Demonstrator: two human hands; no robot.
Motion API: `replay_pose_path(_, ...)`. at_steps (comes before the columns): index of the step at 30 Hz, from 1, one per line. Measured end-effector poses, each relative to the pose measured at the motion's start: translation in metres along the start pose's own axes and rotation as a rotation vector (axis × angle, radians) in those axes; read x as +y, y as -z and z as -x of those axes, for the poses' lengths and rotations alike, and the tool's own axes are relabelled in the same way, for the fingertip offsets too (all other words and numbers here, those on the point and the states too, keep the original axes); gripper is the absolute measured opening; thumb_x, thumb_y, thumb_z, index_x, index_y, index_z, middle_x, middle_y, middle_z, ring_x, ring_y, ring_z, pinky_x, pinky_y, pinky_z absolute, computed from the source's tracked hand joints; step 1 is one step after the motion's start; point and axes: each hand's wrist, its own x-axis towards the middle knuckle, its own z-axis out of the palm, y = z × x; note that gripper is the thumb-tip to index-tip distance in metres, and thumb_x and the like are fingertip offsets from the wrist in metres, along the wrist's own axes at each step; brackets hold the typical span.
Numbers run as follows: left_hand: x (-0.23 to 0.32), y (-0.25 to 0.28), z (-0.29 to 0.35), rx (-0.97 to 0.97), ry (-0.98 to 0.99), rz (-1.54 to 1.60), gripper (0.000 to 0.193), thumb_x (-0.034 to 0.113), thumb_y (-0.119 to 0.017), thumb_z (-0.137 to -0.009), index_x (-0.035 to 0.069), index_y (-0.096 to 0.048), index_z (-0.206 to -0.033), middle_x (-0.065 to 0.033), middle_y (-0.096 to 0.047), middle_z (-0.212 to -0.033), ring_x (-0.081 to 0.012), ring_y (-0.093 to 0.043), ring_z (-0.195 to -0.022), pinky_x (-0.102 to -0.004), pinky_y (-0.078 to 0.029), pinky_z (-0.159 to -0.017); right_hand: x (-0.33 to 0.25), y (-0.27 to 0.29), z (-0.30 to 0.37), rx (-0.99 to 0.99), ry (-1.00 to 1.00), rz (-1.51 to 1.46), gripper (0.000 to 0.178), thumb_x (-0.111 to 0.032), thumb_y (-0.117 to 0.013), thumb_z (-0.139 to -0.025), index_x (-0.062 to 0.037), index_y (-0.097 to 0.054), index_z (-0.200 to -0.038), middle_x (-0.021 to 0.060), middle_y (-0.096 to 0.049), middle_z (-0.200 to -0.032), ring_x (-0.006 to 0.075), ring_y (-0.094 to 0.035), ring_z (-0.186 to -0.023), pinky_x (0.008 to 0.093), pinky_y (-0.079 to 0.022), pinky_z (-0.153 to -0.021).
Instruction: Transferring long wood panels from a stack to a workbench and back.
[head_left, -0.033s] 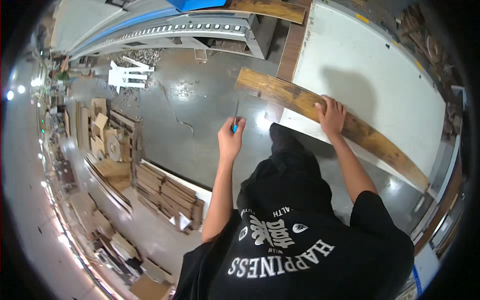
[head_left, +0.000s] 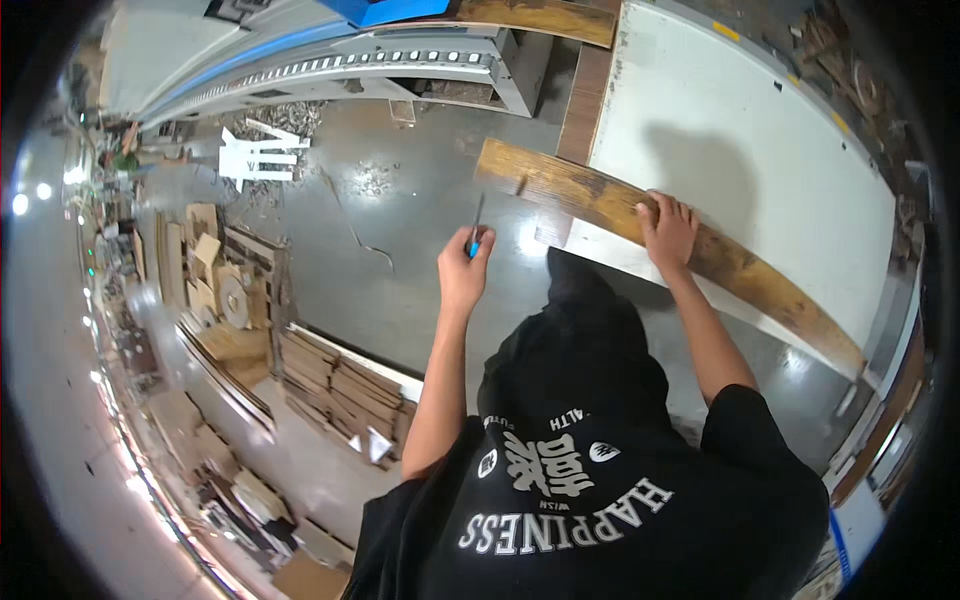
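My left hand (head_left: pixel 463 275) is closed around a slim tool with a blue handle (head_left: pixel 474 250). Its thin grey shaft points up and away, just short of the wooden board's near left end; its exact kind is too small to make out. The long brown wooden board (head_left: pixel 590 197), with dark stains and a curved, tapering right end, lies along the near edge of a white-topped table (head_left: pixel 820 200). Its left end juts past the table. My right hand (head_left: pixel 670 236) grips the board around its middle, fingers over the top and thumb toward the left.
Beyond stands a long grey machine (head_left: pixel 510 80) with a row of white rollers. Another brown board (head_left: pixel 540 20) lies at the top. White offcuts (head_left: pixel 258 158) and shavings litter the floor. To the left are stacked brown strips (head_left: pixel 335 380) and a pallet with cardboard (head_left: pixel 205 245).
The whole view has shifted very slightly. Both hands keep their hold, and the tool stays near the board's left end.
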Motion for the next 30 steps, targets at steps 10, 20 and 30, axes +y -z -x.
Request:
replay_pose_path(10,0.002,-0.011,-0.223,-0.234,-0.596,-0.329,0.025,0.017,-0.078,-0.089,0.004,-0.073,-0.109,-0.0182,-0.072,-0.108,-0.0404,-0.067,-0.099,-0.0469,-0.053,-0.088,-0.015,-0.011,-0.020,0.062,-0.304,-0.085,0.031,-0.045,-0.065,-0.099,-0.0160,-0.076,-0.102,0.0037,-0.075,-0.102,0.0279,-0.063,-0.110,0.0457,-0.036,-0.111)
replay_pose_path(20,-0.007,-0.024,-0.339,-1.003,-0.430,-0.206,0.030,0.019,-0.080,-0.092,0.003,-0.073,-0.118,-0.0070,-0.079,-0.099,-0.0136,-0.073,-0.092,-0.0318,-0.057,-0.087,-0.113,-0.028,0.002,0.601,-0.771,0.197,0.047,-0.040,-0.075,-0.094,-0.0115,-0.066,-0.130,0.0215,-0.050,-0.145,0.0436,-0.045,-0.133,0.0578,-0.031,-0.113)
replay_pose_path(30,0.005,-0.028,-0.372,-1.259,-0.629,-0.439,0.043,0.038,-0.066,-0.100,0.006,-0.067,-0.129,-0.0185,-0.073,-0.117,-0.0376,-0.069,-0.113,-0.0472,-0.052,-0.096,-0.354,-0.147,-0.010,0.533,-1.400,-0.625,0.074,-0.059,-0.077,-0.090,0.0081,-0.064,-0.118,0.0206,-0.065,-0.105,0.0355,-0.064,-0.100,0.0452,-0.051,-0.093)
